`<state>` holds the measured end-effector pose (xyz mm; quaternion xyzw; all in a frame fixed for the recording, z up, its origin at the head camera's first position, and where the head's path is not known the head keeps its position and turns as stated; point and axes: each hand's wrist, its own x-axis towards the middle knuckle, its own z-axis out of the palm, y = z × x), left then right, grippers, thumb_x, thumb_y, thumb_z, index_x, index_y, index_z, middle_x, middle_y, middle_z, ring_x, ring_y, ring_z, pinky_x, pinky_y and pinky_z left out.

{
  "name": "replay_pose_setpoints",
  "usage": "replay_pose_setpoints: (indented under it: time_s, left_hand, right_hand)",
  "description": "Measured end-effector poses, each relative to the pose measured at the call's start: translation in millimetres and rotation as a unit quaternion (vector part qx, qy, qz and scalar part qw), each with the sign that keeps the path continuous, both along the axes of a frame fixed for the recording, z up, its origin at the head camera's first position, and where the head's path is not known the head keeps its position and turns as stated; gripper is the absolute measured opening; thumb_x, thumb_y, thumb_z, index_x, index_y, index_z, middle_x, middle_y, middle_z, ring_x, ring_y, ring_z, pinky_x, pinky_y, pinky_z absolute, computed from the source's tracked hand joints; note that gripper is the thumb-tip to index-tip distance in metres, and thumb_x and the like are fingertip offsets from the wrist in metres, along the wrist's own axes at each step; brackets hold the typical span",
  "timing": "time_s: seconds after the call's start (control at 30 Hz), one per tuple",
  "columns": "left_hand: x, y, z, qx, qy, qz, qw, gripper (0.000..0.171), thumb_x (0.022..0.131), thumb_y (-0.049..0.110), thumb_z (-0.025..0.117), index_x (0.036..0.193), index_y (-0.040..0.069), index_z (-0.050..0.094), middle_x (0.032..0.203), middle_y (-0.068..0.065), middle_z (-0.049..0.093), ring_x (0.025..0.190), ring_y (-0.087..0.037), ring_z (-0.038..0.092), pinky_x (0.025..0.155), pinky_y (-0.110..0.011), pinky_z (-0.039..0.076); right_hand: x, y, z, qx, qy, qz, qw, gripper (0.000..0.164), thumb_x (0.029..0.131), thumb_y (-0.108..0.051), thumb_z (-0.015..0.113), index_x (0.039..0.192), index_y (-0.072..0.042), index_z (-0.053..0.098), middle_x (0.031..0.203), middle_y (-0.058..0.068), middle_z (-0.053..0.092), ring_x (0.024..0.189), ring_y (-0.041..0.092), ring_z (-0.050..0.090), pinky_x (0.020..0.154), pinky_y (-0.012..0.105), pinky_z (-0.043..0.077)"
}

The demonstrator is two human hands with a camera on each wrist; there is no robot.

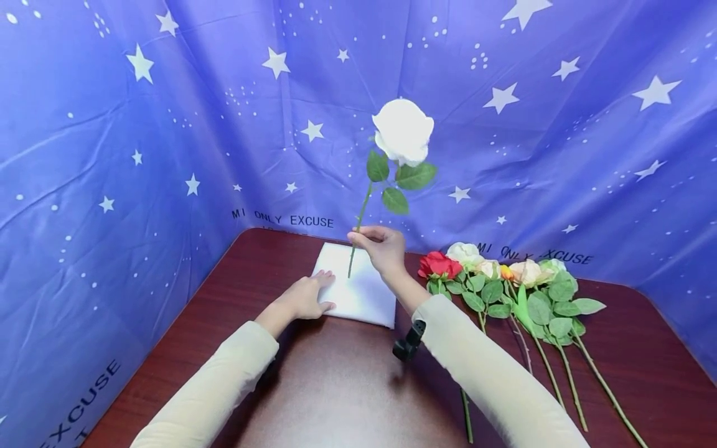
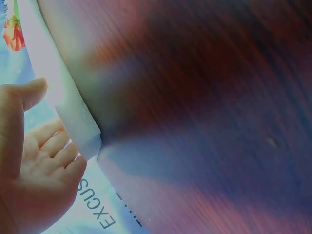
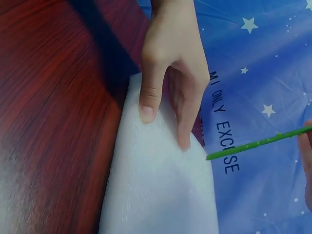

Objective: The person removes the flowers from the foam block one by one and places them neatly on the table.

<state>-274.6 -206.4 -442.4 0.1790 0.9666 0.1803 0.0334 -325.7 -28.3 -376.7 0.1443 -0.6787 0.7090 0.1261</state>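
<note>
My right hand [image 1: 383, 249] pinches the green stem of a white rose [image 1: 403, 132] between thumb and fingers. The bloom points up, and the stem leans slightly, its lower end over a white foam block [image 1: 364, 292]. In the right wrist view the tip of the stem [image 3: 253, 145] shows close by the block's far edge. At the block's left side, my left hand [image 1: 305, 296] rests with fingers and thumb spread apart. Its thumb and fingertips touch the foam [image 3: 151, 185] in the right wrist view. The left wrist view shows the palm beside the block's edge [image 2: 73, 107].
On the right of the dark red wooden table [image 1: 661, 348] lie several loose flowers, among them a red rose [image 1: 439, 266], a cream rose [image 1: 526, 272] and an orange bud [image 1: 506, 272]. Their stems run toward the near edge, partly under my right sleeve [image 1: 482, 354]. Blue star-patterned cloth [image 1: 224, 93] hangs behind.
</note>
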Motion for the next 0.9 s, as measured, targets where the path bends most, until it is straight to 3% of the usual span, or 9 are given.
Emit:
replay_pose_setpoints:
  time_s: [0.17,0.33,0.47,0.7,0.9]
  left_hand:
    - [0.7,1,-2.1,-0.007,0.005,-0.006,0.9999,0.065,0.087,0.03,0.068,0.14,0.001,0.047,0.149,-0.014,0.045,0.142,-0.029,0.038,0.117,-0.041,0.033]
    - [2.9,1,1.4,-0.004,0.009,-0.009,0.9999,0.064,0.087,0.029,0.068,0.14,0.0,0.047,0.149,-0.015,0.045,0.141,-0.032,0.038,0.117,-0.043,0.032]
    - [5.1,0,2.3,0.0,0.01,-0.005,0.9999,0.064,0.087,0.029,0.067,0.141,0.0,0.046,0.149,-0.014,0.045,0.142,-0.032,0.037,0.117,-0.044,0.032]
    - [7.2,-1,-1.2,-0.002,0.009,-0.003,1.0,0.063,0.087,0.028,0.067,0.14,-0.001,0.047,0.149,-0.016,0.045,0.141,-0.034,0.038,0.115,-0.047,0.034]
    - [5.1,1,0.1,-0.014,0.021,-0.01,0.9996,0.063,0.087,0.029,0.067,0.14,-0.001,0.047,0.149,-0.016,0.045,0.141,-0.035,0.038,0.115,-0.047,0.034]
  right_hand:
    - [8.3,19,2.6,0.026,0.008,-0.009,1.0,0.026,0.074,-0.004,0.081,0.095,0.009,0.072,0.081,0.013,0.076,0.059,0.001,0.069,0.062,0.023,0.059]
    - [18.8,39,3.0,0.012,0.003,0.005,1.0,0.03,0.073,0.001,0.08,0.099,0.012,0.07,0.074,0.007,0.076,0.058,0.003,0.069,0.061,0.027,0.06]
    - [29.6,54,-2.3,0.015,-0.031,0.022,0.999,0.031,0.074,0.005,0.076,0.102,0.017,0.066,0.076,0.013,0.075,0.058,0.005,0.069,0.061,0.028,0.06]
    - [50.1,82,-11.8,0.077,-0.1,0.04,0.991,0.032,0.075,0.006,0.075,0.101,0.021,0.062,0.065,-0.011,0.073,0.058,0.004,0.069,0.059,0.028,0.06]
    - [64.8,108,-17.8,0.104,-0.134,0.036,0.985,0.034,0.077,0.003,0.075,0.104,0.02,0.062,0.066,-0.009,0.073,0.059,0.008,0.07,0.061,0.03,0.06]
